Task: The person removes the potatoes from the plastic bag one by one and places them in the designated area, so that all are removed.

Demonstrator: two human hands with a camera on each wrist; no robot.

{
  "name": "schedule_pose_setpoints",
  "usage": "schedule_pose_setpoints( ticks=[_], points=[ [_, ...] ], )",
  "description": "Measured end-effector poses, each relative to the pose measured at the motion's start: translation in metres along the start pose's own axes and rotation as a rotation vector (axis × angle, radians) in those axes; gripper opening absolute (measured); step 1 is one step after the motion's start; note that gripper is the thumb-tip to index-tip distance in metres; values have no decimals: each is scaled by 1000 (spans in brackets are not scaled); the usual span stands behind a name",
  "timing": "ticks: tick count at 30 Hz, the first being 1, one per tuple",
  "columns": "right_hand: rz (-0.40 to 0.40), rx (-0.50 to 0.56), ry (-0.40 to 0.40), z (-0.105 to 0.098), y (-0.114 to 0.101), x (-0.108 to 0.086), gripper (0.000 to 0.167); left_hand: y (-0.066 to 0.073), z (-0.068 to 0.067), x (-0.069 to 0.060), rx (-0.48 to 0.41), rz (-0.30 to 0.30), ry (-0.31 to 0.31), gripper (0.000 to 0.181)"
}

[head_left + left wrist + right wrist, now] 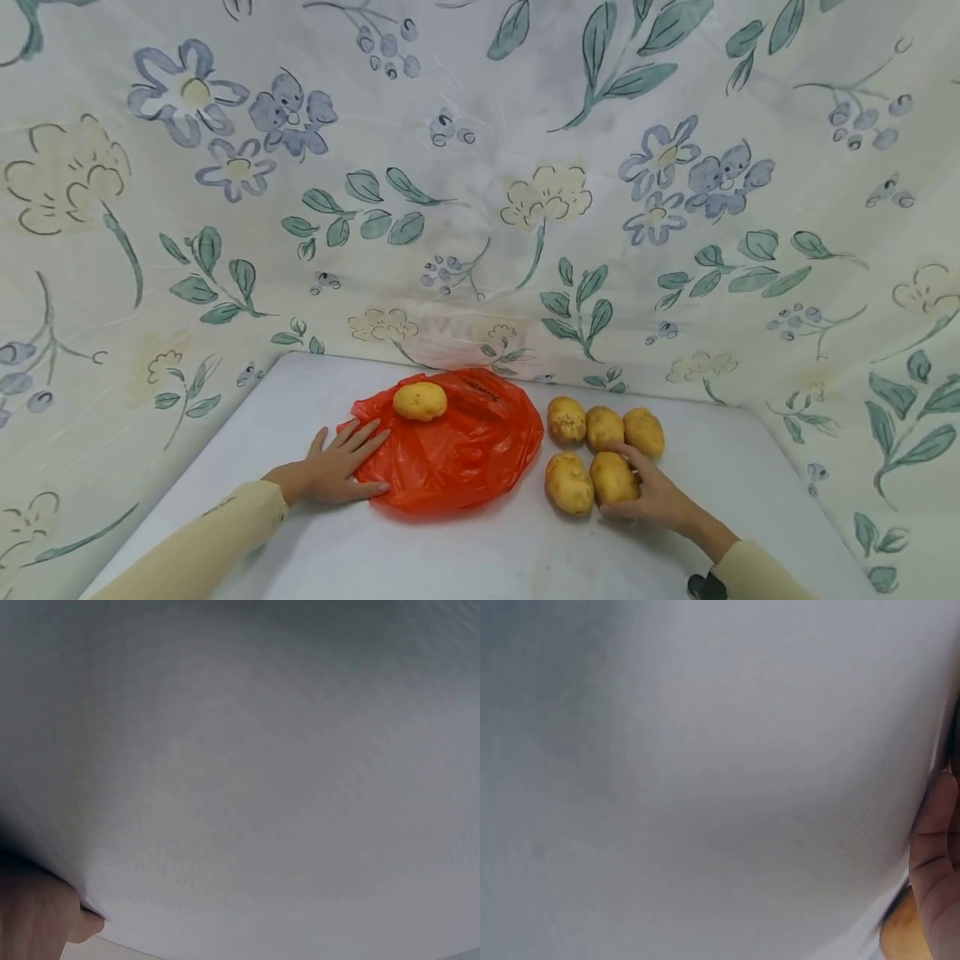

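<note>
A red plastic bag [480, 467] lies spread on the white table, with one potato [420, 401] on top near its far left part. My left hand [337, 468] rests on the bag's left edge, fingers spread. To the right of the bag, my right hand [660, 497] grips the near right potato [613, 478] of a group, thumb on the near side and fingers on the far side. Another potato [569, 483] sits just left of it. In the right wrist view, part of the right hand [936, 862] shows beside a potato [904, 931].
Behind the gripped potato stands a row of three: a left potato [567, 419], a middle potato [604, 428] and a right potato [644, 433]. A floral cloth [480, 250] hangs behind the white table [480, 558]. A small black object [707, 586] is by the right wrist.
</note>
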State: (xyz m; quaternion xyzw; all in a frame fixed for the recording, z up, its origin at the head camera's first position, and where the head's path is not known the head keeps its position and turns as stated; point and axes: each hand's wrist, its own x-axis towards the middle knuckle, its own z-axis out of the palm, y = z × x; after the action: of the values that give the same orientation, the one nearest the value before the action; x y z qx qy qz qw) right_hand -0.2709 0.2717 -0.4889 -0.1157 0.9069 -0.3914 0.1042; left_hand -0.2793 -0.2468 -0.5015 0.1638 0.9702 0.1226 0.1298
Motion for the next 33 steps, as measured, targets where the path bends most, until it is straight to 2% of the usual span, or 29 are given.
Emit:
schedule_pose_setpoints(
  ticks=[6,11,16,18,23,26,30,33],
  points=[
    [-9,-1,17,4,1,-1,92,-4,4,2,16,-9,20,104],
    [-65,-51,44,1,1,-3,93,-2,-1,0,-6,5,19,105],
    [-125,-95,68,-5,1,-6,92,-4,-1,3,12,-13,33,103],
    [-114,-121,98,-8,1,-8,89,-4,0,4,8,-15,34,103],
    [-49,-203,250,-17,-6,-17,72,0,-1,-1,-17,-5,19,104],
    [-101,-299,389,-20,-8,-20,65,2,-1,-3,-25,-3,18,105],
    [-146,-476,534,-23,-5,-21,69,0,2,-2,-25,1,24,104],
    [-137,-585,561,-25,-3,-20,73,-2,4,-1,-11,-4,24,104]
  ],
)
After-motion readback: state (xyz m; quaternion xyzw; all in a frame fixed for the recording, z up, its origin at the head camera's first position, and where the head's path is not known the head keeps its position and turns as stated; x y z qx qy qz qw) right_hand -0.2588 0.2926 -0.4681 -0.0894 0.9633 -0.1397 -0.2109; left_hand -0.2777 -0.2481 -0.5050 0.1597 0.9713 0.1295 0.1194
